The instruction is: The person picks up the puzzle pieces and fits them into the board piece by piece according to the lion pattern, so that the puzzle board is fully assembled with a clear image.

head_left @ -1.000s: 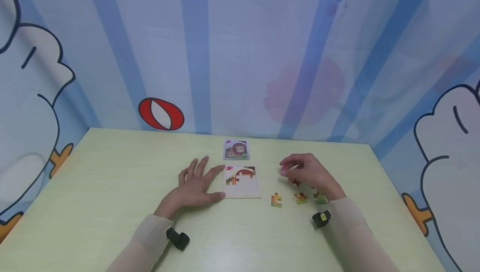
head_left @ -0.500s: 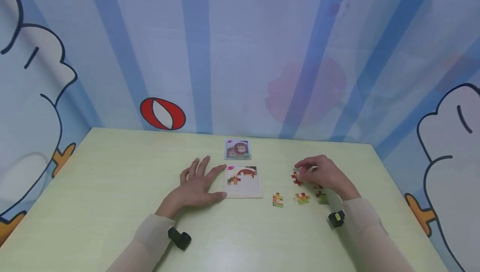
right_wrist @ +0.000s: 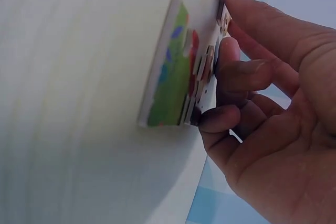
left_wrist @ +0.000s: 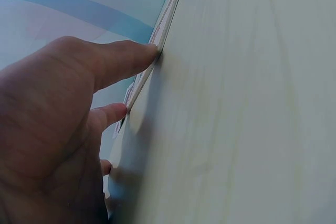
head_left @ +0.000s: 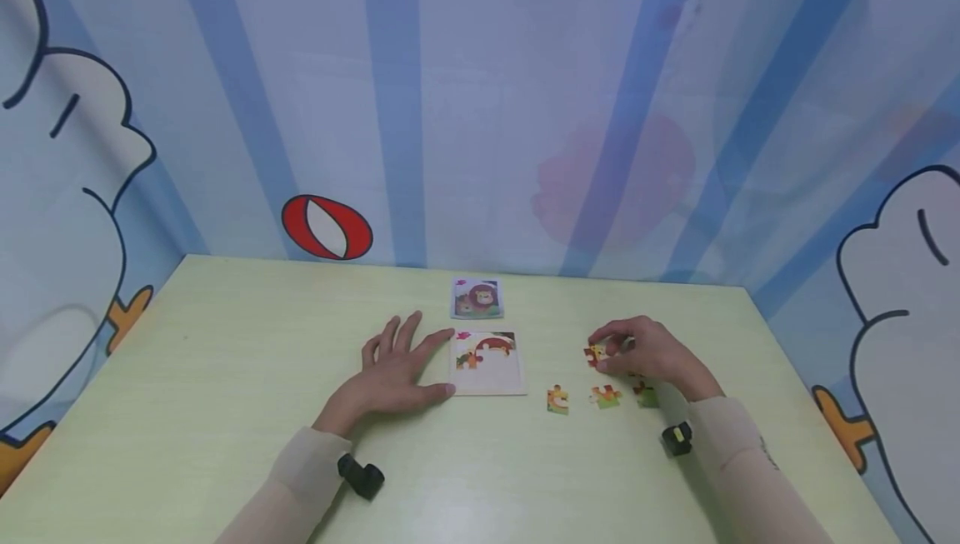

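Observation:
My left hand (head_left: 390,377) lies with its fingers spread at the left side of a square white puzzle board (head_left: 491,379). Its thumb and index fingertip touch the board's edge, as the left wrist view also shows along that edge (left_wrist: 167,27). The board's top carries fitted pieces with part of a lion picture; its lower part is bare white. On the right, my right hand (head_left: 651,354) pinches a red and yellow puzzle piece (head_left: 594,356) between thumb and index finger, close to the table. The other fingers are curled beneath the palm, over further pieces.
A lion picture card (head_left: 477,299) lies behind the board. Loose pieces lie right of the board: a yellow one (head_left: 557,401), an orange and green one (head_left: 605,396), and a green one (head_left: 645,395), seen large in the right wrist view (right_wrist: 165,90). A patterned curtain (head_left: 480,111) stands behind the table.
My right hand has moved right and down to the loose pieces, and its thumb and index finger have come onto the red and yellow piece. The left hand stays at the board.

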Demonstrator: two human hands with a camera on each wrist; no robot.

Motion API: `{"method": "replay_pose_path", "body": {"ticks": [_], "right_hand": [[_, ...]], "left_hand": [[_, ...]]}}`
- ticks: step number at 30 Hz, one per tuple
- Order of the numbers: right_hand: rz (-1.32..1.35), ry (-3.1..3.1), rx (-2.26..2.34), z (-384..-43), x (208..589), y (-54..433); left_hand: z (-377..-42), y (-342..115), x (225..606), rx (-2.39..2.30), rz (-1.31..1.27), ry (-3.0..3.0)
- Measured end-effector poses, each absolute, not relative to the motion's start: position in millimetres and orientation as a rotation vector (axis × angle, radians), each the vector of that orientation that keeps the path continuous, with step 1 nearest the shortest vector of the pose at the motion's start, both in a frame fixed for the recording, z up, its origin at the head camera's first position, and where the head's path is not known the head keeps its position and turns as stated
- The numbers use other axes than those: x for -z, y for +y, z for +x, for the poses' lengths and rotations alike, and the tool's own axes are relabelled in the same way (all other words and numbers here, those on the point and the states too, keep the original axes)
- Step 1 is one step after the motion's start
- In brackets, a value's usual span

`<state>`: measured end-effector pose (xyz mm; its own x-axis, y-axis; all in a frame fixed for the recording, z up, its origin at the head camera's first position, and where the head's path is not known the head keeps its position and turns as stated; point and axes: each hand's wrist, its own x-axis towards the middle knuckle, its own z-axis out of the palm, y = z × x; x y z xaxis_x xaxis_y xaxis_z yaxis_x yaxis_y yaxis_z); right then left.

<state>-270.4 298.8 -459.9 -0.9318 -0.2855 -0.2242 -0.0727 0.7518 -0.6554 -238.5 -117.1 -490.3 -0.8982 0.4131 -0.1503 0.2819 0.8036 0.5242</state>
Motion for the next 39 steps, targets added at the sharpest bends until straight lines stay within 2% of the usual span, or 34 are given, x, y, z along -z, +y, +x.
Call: {"method": "replay_pose_path", "body": {"ticks": [17,32,39], "right_hand": [[-0.266,2.781,1.016,-272,455,300],[-0.106,2.628,1.300,-271,445,280],[-0.128,2.590,1.374,-272,443,265]], "left_hand": [[-238,-116,488,-0.737,0.531,2.727],[-239,-117,495,-0.767,0.540,2.725],[-237,-117,488,-0.789,0.547,2.720]]}}
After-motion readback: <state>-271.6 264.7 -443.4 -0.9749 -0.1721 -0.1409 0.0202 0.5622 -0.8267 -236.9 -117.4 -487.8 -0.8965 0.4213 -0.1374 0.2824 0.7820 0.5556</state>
